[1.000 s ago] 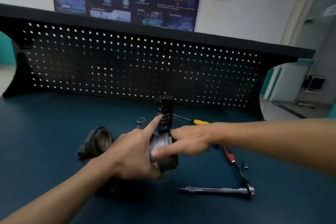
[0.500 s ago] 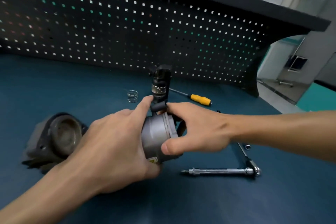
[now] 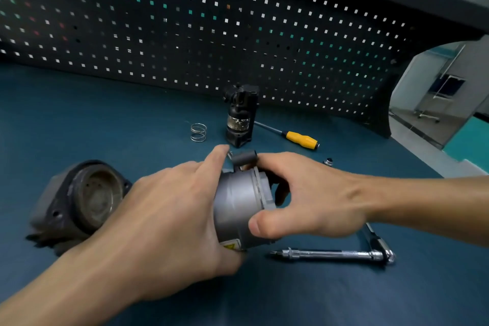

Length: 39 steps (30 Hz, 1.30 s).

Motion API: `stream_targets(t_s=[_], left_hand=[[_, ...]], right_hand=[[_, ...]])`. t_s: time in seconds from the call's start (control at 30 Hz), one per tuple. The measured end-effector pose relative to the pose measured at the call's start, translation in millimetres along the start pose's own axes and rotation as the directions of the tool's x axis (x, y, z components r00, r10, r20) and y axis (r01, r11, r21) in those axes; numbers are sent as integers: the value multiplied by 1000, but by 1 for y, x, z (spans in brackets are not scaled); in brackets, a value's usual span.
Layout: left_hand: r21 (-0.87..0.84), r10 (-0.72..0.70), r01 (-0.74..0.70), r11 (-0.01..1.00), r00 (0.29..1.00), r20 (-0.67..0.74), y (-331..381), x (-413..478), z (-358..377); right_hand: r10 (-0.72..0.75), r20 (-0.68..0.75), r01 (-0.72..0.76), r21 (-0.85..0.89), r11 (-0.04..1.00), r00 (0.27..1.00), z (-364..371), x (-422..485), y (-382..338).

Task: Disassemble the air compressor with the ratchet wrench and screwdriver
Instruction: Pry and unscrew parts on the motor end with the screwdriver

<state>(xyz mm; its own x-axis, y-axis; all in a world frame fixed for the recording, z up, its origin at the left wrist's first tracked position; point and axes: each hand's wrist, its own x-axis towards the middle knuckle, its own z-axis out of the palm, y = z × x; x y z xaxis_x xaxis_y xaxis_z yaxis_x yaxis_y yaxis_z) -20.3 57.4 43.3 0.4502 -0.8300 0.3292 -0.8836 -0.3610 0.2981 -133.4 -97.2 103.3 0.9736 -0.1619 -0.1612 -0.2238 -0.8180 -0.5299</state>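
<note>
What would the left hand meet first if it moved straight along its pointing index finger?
Likely the upright black part, beyond the grey motor that the left hand holds; depth is unclear.

You are closing your right hand (image 3: 312,193) round the right end of the grey motor cylinder (image 3: 235,206). A second ago only its index finger lay across the body; now the thumb is pressing low on the front and the other fingers are curling over the far end beside the black connector (image 3: 244,157). Your left hand (image 3: 169,219) is lowering its raised index finger toward that connector. You are leaning in and dipping your head, so the pegboard (image 3: 238,21) is filling the top and the wall poster is slipping out of view.
</note>
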Motion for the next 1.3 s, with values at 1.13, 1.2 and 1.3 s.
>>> stream_targets(t_s=[1.13,1.2,1.3], left_hand=[[0,68,-69,998,988,138,-1,-6,-9],[29,81,-86,996,984,160,1,-6,-8],[79,71,-84,993,984,165,4,-6,-5]], right_hand=[[217,209,-210,-53,976,954,5,-8,3],[247,203,-238,-70,969,947,6,-11,5],[252,209,-242,-73,968,945,6,-11,10]])
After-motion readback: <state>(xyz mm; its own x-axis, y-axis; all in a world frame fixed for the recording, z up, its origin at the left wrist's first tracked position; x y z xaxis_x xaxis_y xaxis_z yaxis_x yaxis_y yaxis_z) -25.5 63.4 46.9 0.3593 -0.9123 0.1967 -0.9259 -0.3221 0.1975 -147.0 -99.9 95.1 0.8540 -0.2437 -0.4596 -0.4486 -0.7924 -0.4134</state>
